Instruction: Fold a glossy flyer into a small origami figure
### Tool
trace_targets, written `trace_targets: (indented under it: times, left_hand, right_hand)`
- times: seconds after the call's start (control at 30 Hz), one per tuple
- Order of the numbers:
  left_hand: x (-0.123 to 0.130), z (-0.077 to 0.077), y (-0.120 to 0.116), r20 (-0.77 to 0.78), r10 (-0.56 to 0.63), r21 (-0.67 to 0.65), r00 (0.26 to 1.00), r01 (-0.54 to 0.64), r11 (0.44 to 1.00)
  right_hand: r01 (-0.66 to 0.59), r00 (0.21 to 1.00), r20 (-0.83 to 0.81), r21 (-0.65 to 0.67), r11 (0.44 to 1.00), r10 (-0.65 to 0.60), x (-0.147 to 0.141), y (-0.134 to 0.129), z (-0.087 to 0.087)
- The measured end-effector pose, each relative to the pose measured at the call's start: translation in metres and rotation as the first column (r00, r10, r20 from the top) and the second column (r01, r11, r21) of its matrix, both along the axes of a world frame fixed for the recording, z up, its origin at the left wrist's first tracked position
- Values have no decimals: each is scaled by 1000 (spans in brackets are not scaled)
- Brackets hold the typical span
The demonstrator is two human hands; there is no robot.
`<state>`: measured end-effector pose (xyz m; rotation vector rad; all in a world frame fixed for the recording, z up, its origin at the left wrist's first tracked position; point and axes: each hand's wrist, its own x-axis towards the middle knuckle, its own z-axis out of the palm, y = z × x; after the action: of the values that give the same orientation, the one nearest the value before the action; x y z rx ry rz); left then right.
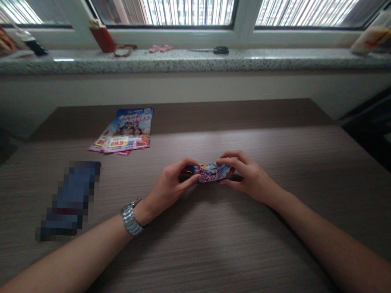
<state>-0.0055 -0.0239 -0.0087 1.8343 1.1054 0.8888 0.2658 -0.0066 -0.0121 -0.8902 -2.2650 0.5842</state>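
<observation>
A small crumpled, folded piece of colourful printed paper [210, 172] is held between my two hands over the middle of the wooden table [243, 235]. My left hand [176, 178], with a metal watch [132, 217] on its wrist, pinches the left end between thumb and fingers. At the right end, my right hand [241, 172] grips the paper with its thumb below and fingertips above. The fingers hide both ends of the paper.
Printed flyers [128, 130] lie overlapping at the back left. A pixelated dark blue object [72, 197] is nearer on the left. On the windowsill [186, 62] stand a red container [103, 36] and several small items.
</observation>
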Motion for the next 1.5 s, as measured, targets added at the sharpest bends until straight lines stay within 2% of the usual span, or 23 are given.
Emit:
trace_targets:
  times: [0.17,0.33,0.43,0.7,1.0,1.5]
  left_hand:
    - [0,1,0,-12,-18,37,1000,19,999]
    - [1,2,0,-81,-52,256,995,71,964]
    - [2,3,0,-131,-52,323,990,93,942]
    - [1,3,-2,-134,-51,303,990,90,949]
    - [0,7,-1,-116,-77,247,990,103,964]
    - [-2,7,0,-126,-83,236,989,111,965]
  right_hand:
    - [21,999,-29,-18,1000,-22,-1,-1,0]
    - [33,999,-40,-20,999,-34,0,-1,1]
    - [28,999,-23,4,1000,-28,0,-2,2]
    - [14,1000,18,86,996,-15,-1,-4,9]
    - [-11,1000,24,74,997,10,2,-4,10]
    - [-14,998,57,60,998,11,3,-5,12]
